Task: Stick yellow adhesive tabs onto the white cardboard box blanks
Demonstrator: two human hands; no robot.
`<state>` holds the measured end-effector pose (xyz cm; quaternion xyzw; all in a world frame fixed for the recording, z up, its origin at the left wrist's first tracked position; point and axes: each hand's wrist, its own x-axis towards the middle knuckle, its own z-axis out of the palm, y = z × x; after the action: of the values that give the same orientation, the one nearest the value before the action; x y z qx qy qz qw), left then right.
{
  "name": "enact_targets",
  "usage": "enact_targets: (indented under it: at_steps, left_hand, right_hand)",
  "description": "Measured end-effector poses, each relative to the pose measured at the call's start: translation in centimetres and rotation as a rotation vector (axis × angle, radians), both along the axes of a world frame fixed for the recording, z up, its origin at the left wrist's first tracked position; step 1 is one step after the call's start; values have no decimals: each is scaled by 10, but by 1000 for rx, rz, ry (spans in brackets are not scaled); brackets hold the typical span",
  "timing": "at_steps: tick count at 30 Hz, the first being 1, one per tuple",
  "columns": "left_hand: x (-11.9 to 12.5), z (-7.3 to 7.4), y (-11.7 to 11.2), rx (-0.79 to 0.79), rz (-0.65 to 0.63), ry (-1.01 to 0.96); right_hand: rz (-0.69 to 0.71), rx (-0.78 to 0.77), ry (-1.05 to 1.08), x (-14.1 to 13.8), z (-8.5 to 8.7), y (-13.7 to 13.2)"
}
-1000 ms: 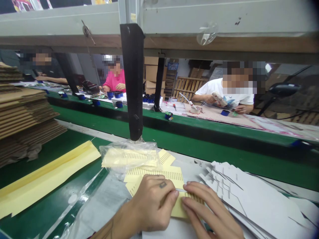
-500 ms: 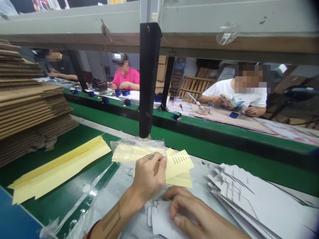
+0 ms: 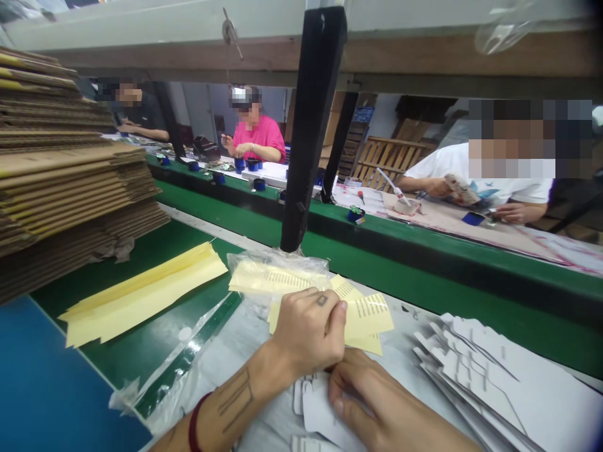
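Observation:
My left hand [image 3: 311, 329] is closed, fingers curled under and thumb pressed along them, over several yellow printed paper slips [image 3: 374, 312]. Whatever it pinches is hidden behind the knuckles. Just below and to its right, my right hand [image 3: 377, 395] has its fingers bent and the thumb against a white die-cut cardboard piece [image 3: 318, 408], gripping it near the bottom of the view. The two hands touch or overlap where they meet. Behind the left hand, more yellow slips [image 3: 254, 279] lie in a clear plastic bag.
White die-cut cardboard [image 3: 532, 370] is stacked at right. A fanned strip of yellow paper [image 3: 151, 301] lies left, beside tall stacks of brown cardboard [image 3: 70, 188]. A black post [image 3: 313, 125] stands ahead. Across the green belt [image 3: 424, 251], several people work near blue round parts [image 3: 259, 184].
The view has shifted, so the scene sits further right. My left hand has come down closer to my right hand, which keeps its place on the white cardboard.

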<state>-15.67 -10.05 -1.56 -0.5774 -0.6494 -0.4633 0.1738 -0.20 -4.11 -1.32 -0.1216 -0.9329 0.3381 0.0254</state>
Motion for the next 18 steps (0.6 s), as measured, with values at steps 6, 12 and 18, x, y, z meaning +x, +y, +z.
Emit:
enact_targets:
  at_steps: [6,12,18]
  left_hand:
    - [0,-2,2,-4,6,21]
    - [1,-2,2,-12,1,23]
    - [2,-2,2,-15,5,25]
  right_hand:
    - [11,42,6,-1,-2,-1]
    - [11,75,-15,-2,0,-3]
    - [9,49,-1,2,-1,-2]
